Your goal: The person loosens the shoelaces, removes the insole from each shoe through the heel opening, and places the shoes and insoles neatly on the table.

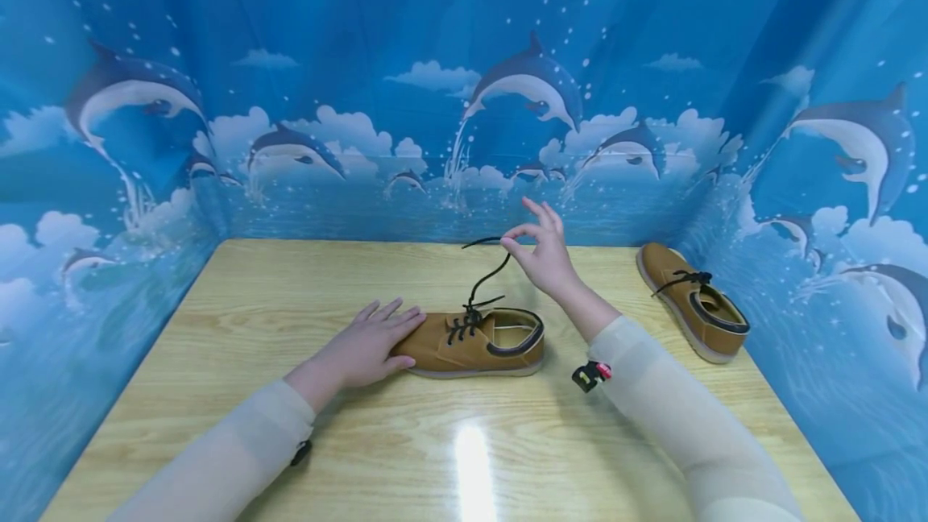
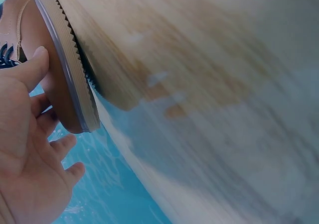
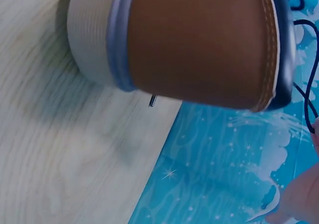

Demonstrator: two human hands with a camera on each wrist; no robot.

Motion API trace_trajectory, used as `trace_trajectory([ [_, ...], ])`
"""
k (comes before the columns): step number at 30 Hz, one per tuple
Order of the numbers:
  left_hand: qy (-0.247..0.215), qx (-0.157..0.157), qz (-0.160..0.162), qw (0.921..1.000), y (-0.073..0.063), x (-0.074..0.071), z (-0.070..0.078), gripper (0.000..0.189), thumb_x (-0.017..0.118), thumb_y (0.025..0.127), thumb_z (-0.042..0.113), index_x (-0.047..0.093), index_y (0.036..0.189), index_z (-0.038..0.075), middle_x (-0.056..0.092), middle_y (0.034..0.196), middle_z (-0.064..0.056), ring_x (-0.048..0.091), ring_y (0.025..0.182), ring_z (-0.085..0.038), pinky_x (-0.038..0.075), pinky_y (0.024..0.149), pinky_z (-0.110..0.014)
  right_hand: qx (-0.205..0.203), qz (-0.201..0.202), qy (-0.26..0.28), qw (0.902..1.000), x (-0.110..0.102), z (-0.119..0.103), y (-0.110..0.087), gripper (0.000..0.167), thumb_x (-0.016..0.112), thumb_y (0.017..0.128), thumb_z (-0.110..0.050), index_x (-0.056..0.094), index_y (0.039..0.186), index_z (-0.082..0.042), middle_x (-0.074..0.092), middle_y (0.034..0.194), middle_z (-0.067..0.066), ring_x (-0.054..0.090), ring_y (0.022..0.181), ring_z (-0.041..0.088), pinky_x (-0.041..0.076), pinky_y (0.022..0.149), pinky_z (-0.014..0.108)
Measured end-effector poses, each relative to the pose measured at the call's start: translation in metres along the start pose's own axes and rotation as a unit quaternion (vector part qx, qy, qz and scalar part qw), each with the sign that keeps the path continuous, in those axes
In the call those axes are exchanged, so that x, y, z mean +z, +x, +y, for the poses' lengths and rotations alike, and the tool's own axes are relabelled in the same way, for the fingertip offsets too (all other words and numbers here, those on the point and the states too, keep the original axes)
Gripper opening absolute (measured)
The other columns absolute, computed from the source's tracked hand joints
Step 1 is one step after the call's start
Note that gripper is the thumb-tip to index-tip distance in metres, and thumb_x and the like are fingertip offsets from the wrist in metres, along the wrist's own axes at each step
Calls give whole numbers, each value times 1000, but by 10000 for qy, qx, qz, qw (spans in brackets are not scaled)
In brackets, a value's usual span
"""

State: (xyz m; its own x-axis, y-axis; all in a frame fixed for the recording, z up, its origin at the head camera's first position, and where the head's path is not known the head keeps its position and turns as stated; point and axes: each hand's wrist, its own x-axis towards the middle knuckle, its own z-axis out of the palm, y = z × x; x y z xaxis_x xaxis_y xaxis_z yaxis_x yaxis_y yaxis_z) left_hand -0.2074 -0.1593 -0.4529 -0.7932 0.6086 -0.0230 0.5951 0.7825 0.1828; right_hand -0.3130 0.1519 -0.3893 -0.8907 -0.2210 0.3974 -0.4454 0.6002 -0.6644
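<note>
A brown shoe (image 1: 435, 349) with a dark collar lies sole-down in the middle of the table, its toe to the left. My left hand (image 1: 370, 345) rests on the toe with fingers spread; in the left wrist view its thumb (image 2: 36, 67) touches the upper. Above and right of the shoe, my right hand (image 1: 544, 260) pinches a black shoelace (image 1: 487, 276) between thumb and index finger, the other fingers raised. The lace runs up from the eyelets, and its tip sticks out left of the pinch. The right wrist view shows the shoe's heel (image 3: 199, 45) close up.
A second brown shoe (image 1: 689, 300), its lace tied, sits at the table's right edge. The wooden table (image 1: 275, 280) is enclosed by a blue dolphin-print curtain (image 1: 406, 31) at the back and sides. A bright light reflection lies near the front.
</note>
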Motion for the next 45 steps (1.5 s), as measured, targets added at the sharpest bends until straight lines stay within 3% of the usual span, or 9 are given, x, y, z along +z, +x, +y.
trace_trajectory([
  [9, 5, -23, 26, 10000, -1, 1, -1, 74, 56, 99, 50, 32, 157, 11, 31, 162, -7, 20, 150, -38, 12, 121, -59, 118, -313, -457, 9984, 8, 27, 0, 15, 71, 95, -25, 75, 94, -11, 28, 163, 11, 6, 151, 42, 7, 116, 69],
  [15, 16, -18, 33, 10000, -1, 2, -1, 74, 55, 100, 50, 32, 157, 11, 31, 161, -8, 20, 150, -37, 12, 121, -59, 603, -764, -687, 9929, 15, 54, -4, 13, 71, 96, -25, 74, 93, -12, 28, 162, 14, 6, 150, 44, 7, 116, 69],
  [21, -1, -39, 2, 10000, -1, 1, 0, 74, 56, 100, 50, 32, 157, 11, 31, 162, -8, 20, 150, -37, 12, 121, -59, 695, -1030, -1099, 9861, 22, 71, -7, 13, 72, 94, -26, 74, 91, -14, 31, 160, 18, 9, 149, 46, 8, 114, 72],
  [45, 30, -48, -13, 10000, -2, 1, 0, 74, 55, 99, 51, 31, 158, 12, 31, 162, -7, 19, 151, -36, 11, 121, -58, 785, -1048, -1350, 9822, 33, 77, -14, 12, 75, 91, -25, 73, 85, -15, 34, 159, 18, 11, 149, 45, 7, 115, 69],
])
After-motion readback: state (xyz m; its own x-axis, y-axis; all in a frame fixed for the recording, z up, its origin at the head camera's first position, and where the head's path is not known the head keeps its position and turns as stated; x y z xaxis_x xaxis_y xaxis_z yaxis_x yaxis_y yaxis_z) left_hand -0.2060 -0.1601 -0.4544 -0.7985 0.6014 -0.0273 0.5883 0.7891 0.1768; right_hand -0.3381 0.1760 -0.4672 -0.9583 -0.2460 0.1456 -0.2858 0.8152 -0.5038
